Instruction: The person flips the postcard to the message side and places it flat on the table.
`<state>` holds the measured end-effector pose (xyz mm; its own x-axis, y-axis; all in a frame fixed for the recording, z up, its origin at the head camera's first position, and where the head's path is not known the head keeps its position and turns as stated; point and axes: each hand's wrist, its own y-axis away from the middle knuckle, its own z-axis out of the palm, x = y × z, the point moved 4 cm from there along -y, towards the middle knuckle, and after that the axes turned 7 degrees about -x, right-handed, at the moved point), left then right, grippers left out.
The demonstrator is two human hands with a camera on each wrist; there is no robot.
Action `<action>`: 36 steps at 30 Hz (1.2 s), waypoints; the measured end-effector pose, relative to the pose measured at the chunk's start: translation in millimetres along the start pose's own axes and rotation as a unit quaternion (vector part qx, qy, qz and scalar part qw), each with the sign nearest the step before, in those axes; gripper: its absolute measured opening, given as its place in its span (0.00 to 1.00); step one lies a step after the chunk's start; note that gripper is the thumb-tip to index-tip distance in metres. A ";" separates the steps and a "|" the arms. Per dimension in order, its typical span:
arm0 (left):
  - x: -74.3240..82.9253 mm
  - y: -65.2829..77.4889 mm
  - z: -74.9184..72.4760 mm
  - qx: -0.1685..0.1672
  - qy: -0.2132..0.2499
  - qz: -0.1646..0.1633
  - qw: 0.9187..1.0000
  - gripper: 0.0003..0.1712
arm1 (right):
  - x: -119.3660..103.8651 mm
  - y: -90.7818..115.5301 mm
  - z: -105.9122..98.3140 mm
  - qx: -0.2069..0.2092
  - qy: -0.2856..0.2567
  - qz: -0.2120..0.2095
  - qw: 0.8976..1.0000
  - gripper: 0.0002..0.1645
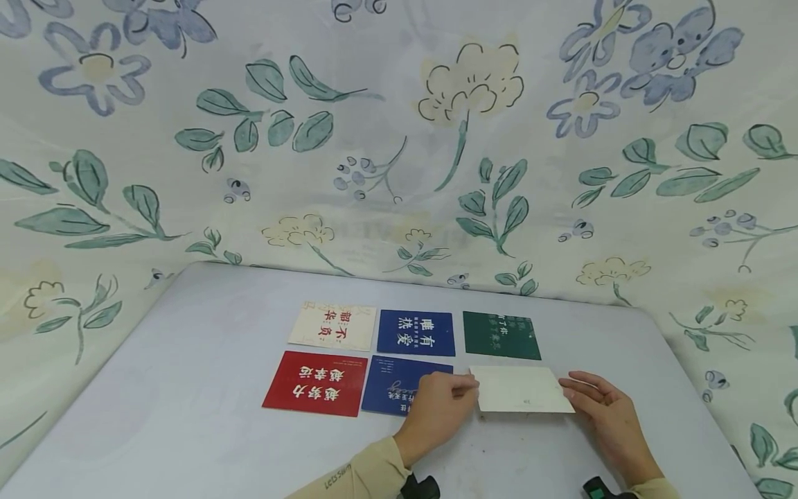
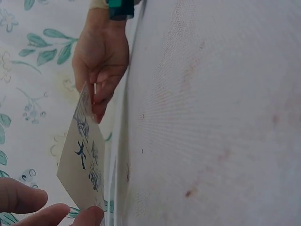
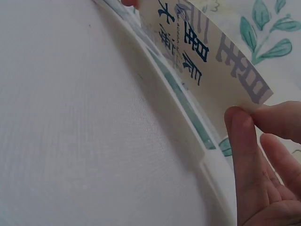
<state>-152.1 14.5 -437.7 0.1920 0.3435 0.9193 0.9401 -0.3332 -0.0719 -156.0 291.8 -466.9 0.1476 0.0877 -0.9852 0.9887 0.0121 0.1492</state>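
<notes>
A cream card [image 1: 524,389] is held tilted over the table between my two hands, its nearly plain side up in the head view. Dark blue and pale purple characters [image 3: 195,47] cover its other side in the right wrist view. My left hand [image 1: 439,409] pinches the card's left edge, partly covering a blue card [image 1: 382,384] on the table. At the opposite edge, my right hand [image 1: 603,419] pinches a corner between thumb and finger. The card's lower edge hangs close over the tabletop.
Several cards lie in two rows on the white table [image 1: 187,388]: a cream one [image 1: 312,336], a blue one [image 1: 416,346] and a green one [image 1: 501,346] behind, a red one [image 1: 312,398] in front. Flower-printed cloth [image 1: 386,104] hangs behind the table.
</notes>
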 end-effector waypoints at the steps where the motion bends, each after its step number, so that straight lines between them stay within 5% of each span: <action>1: -0.2 0.1 0.1 -0.002 -0.001 -0.002 1.000 0.12 | -0.1 0.0 0.1 -0.001 0.011 0.000 1.000 0.37; 10: 0.4 1.8 2.0 -0.025 -0.023 -0.008 0.999 0.11 | 0.9 -0.1 1.4 0.009 0.127 0.025 0.992 0.37; 24: 0.3 2.8 3.3 -0.033 -0.058 -0.008 0.998 0.09 | 1.2 -1.8 3.1 0.017 0.172 0.048 0.984 0.38; 36: 0.1 4.1 3.2 -0.055 -0.044 -0.009 0.997 0.10 | 0.1 -1.2 4.7 0.005 0.211 0.017 0.977 0.34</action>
<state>-147.3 15.9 -439.2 0.2033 0.4238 0.8826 0.9077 -0.4195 -0.0077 -157.1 287.2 -467.6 0.1591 0.4914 -0.8563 0.9839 -0.0072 0.1787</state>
